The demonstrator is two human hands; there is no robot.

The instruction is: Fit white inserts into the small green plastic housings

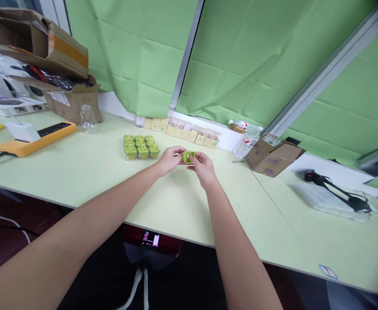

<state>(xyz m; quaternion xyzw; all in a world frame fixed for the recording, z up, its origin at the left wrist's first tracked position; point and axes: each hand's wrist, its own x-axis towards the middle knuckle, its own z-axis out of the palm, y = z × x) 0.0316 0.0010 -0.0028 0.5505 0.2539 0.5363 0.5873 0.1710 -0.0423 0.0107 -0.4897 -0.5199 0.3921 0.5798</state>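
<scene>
Between my two hands, above the pale table (176, 206), is a small square green lid (185, 158), perhaps with a container beneath it that my fingers hide. My left hand (170, 161) grips it from the left side. From the right, my right hand (203, 168) holds the other side, its thumb lying over the top. Just left of my hands stands a block of small clear containers with green lids (142, 150), set close together in rows.
A row of small tan boxes (182, 130) lines the wall. Cardboard boxes (75, 101) and a glass jar (87, 118) stand left, near an orange power strip (40, 140). A cardboard carton (273, 157), plastic bottle (245, 146) and black headset (337, 191) are right.
</scene>
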